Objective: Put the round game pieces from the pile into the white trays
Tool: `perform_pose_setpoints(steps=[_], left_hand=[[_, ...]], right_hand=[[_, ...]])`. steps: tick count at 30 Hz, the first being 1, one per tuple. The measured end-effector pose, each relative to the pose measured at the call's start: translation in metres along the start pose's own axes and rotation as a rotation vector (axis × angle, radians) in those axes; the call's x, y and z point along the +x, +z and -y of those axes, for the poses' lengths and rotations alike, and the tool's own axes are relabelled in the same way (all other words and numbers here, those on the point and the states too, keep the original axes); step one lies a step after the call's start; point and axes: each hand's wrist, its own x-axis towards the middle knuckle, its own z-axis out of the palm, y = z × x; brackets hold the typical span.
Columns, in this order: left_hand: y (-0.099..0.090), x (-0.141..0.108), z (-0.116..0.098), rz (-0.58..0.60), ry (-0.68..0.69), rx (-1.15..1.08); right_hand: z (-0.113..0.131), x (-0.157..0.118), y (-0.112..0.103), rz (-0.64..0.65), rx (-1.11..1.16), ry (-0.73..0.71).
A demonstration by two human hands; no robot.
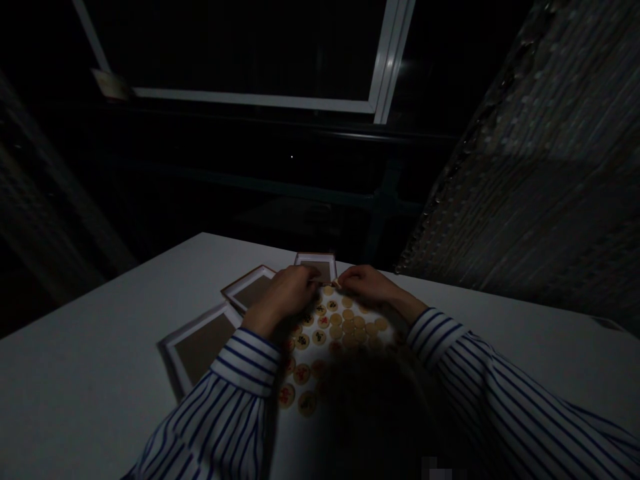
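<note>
Round wooden Chinese chess pieces (319,337) lie spread on the white table between my forearms, some showing red or black characters, others plain. My right hand (369,283) pinches a chess piece (337,283) at its fingertips, by the near right corner of a small open box (334,265). My left hand (289,291) is at that box's near left side, fingers curled together. Whatever may be in its fingertips is too dark to make out. Shadow covers the pieces closest to me.
Two more shallow open boxes stand left of my left hand: a middle-sized one (231,288) and a larger one (170,353). The table's far edge (240,239) lies just past the small box. A beaded curtain (530,200) hangs at the right, and a white-framed window (250,99) is behind.
</note>
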Motion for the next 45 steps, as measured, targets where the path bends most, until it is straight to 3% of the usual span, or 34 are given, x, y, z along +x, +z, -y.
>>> perform_pose_setpoints(steps=[13,22,45], left_hand=[[0.004,0.001,-0.015,-0.02,0.082,-0.106],[-0.001,-0.001,-0.026,-0.036,0.117,-0.203],[-0.012,-0.004,-0.033,-0.051,0.163,-0.149]], right_hand=[[0.011,-0.012,-0.002,0.083,0.408,0.051],[0.015,-0.019,-0.003,0.099,0.459,0.056],[0.025,-0.048,-0.016,0.011,0.378,0.057]])
